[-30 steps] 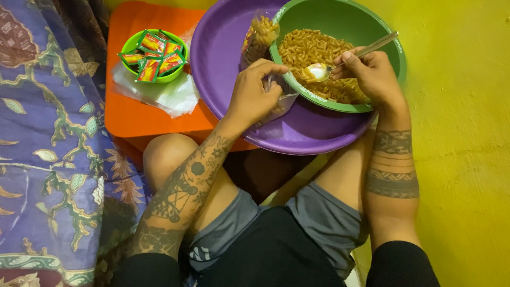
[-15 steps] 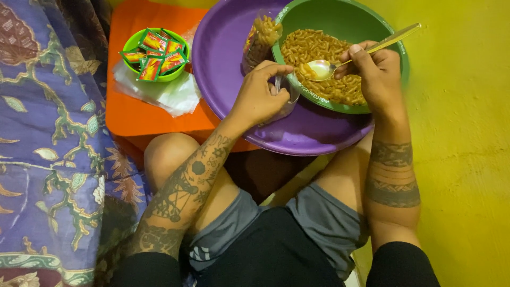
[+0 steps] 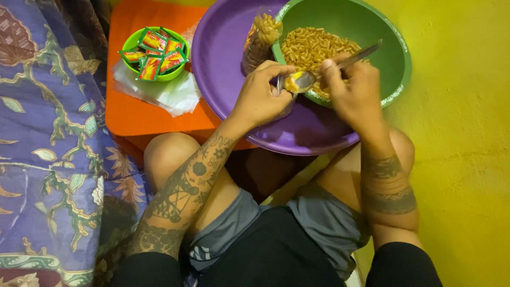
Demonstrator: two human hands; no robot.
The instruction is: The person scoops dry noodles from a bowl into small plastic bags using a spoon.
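Spoon (image 3: 305,79) rests gripped in right hand (image 3: 353,93) over green bowl (image 3: 396,58); left hand (image 3: 260,98) fingers pinch a clear bag (image 3: 260,40).

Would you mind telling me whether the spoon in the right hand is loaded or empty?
Loaded: the spoon in the right hand carries a yellowish heap in its bowl, over the green bowl's rim.
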